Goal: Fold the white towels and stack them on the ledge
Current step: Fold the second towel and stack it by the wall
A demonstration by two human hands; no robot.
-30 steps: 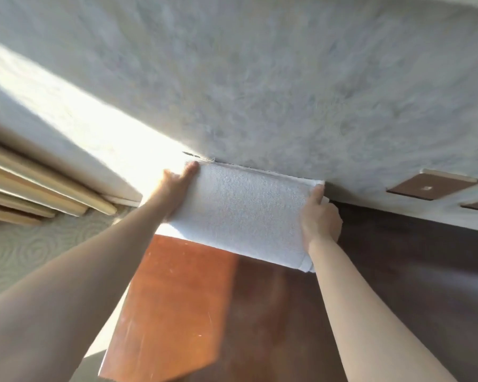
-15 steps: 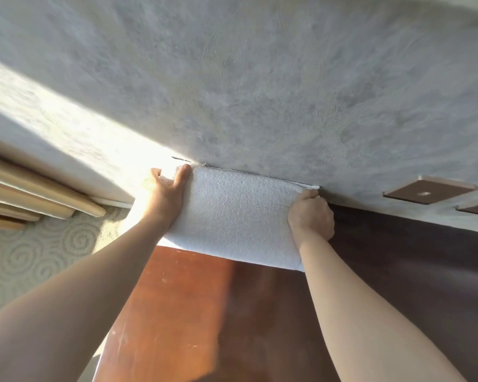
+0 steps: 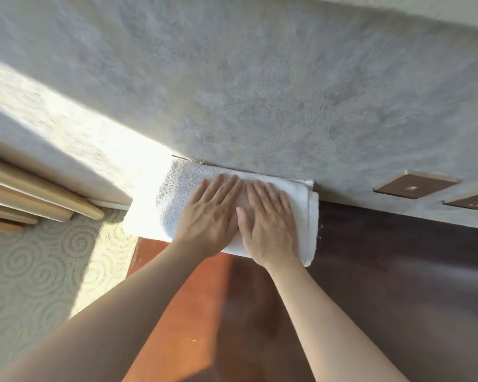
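Note:
A folded white towel (image 3: pixel 171 199) lies on the dark wooden ledge (image 3: pixel 398 271), pushed against the grey textured wall (image 3: pixel 260 92). Its left end hangs past the ledge's left edge in bright sunlight. My left hand (image 3: pixel 210 213) and my right hand (image 3: pixel 268 224) lie flat side by side on top of the towel, fingers straight and pointing at the wall. Folded layers show at the towel's right end (image 3: pixel 311 216).
Two brown square wall plates (image 3: pixel 414 186) sit on the wall to the right, just above the ledge. Patterned carpet (image 3: pixel 39 257) lies below at the left, with pale wooden moulding (image 3: pixel 39 194) along the wall there.
Both hands have left the towel's ends and moved onto its top, now pressing flat in the middle. The towel sits lower and flatter against the wall.

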